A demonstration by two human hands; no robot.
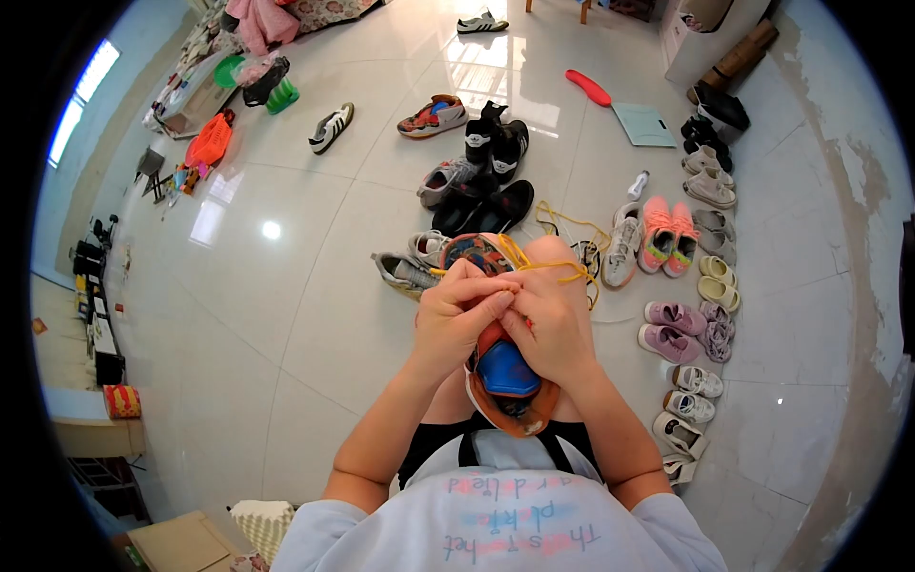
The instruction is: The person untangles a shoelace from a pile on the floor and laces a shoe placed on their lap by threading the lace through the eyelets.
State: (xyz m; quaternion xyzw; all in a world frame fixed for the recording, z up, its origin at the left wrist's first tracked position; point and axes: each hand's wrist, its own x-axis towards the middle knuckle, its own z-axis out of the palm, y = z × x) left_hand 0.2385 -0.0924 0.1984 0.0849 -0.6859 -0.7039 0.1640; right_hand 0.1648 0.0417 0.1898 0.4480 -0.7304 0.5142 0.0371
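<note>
Lying beneath the left hand (459,310) and right hand (549,326) is an orange shoe (508,370).

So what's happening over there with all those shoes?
Someone is sitting with an orange-and-blue shoe in their lap. Their left hand and right hand meet over it, fingertips close together, but what they are pinching is too small to tell. A yellow-orange lace trails loose by the hands. A similar-looking shoe lies on the floor, near black shoes, and more shoes line the wall on the right.
</note>
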